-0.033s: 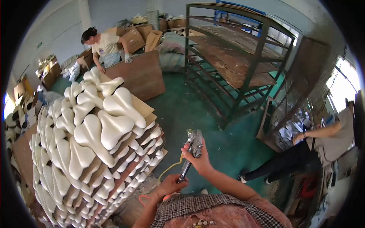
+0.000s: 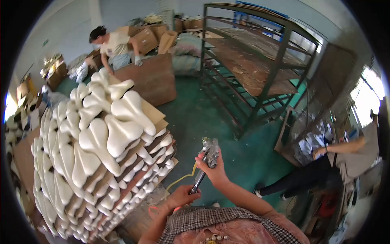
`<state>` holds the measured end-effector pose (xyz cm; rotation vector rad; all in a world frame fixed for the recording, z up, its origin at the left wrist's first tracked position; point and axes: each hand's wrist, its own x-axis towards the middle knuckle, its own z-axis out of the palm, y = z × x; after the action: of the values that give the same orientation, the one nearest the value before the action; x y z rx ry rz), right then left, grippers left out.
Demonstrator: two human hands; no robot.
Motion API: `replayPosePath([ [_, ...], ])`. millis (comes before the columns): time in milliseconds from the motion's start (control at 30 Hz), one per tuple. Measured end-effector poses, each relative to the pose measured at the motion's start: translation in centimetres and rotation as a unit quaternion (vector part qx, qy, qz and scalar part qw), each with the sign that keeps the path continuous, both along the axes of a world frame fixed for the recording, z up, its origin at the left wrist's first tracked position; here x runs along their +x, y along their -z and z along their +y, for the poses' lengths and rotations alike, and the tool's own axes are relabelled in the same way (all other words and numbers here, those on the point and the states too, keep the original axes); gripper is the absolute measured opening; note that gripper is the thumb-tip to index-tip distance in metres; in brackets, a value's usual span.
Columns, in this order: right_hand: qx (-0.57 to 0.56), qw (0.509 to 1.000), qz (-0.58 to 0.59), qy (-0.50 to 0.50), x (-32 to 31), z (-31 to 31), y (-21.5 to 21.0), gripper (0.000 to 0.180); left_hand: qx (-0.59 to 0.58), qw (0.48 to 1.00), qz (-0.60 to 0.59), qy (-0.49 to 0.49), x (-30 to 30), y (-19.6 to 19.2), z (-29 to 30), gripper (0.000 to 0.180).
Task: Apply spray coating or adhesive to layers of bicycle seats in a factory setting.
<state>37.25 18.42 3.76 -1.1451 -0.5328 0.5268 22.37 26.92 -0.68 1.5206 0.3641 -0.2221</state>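
Observation:
In front of my body I hold a metal spray gun (image 2: 211, 154) upright. My right hand (image 2: 215, 171) is wrapped around its upper part. My left hand (image 2: 183, 196) closes on the lower end of its dark, slim handle (image 2: 198, 181). From near there a thin yellow hose (image 2: 178, 179) runs down to the left. Nearest on my left stands a tall stack of white, saddle-shaped pieces (image 2: 94, 140), layered on thin boards (image 2: 156, 112). Neither hand touches the stack.
At the back left a person (image 2: 115, 46) holds a large brown board (image 2: 150, 79). A dark metal rack (image 2: 264, 77) with worn shelves stands ahead on the green floor (image 2: 191, 118). Another person (image 2: 345, 158) leans at the right. Cartons (image 2: 144, 40) and sacks (image 2: 187, 65) line the back.
The view has shifted slightly, so the rack and the far person sit a little further right in the picture. Both my hands keep their hold on the spray gun.

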Motion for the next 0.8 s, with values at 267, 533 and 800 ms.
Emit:
replayPosePath([
  [267, 0.016, 0.999, 0.035, -0.036, 6.1, -3.1, -1.2, 0.023, 0.259, 0.957, -0.121, 0.056, 5.6, -3.7, -2.6, 0.028],
  [533, 0.074, 0.986, 0.058, -0.141, 5.2, -2.4, -3.8, 0.036, 0.232, 0.939, -0.073, -0.245, 2.2, -4.6, -2.0, 0.038],
  [800, 0.244, 0.911, 0.053, -0.327, -1.6, 2.1, -12.1, 0.056, -0.039, 0.925, -0.280, -0.255, -5.9, -1.1, -1.0, 0.058],
])
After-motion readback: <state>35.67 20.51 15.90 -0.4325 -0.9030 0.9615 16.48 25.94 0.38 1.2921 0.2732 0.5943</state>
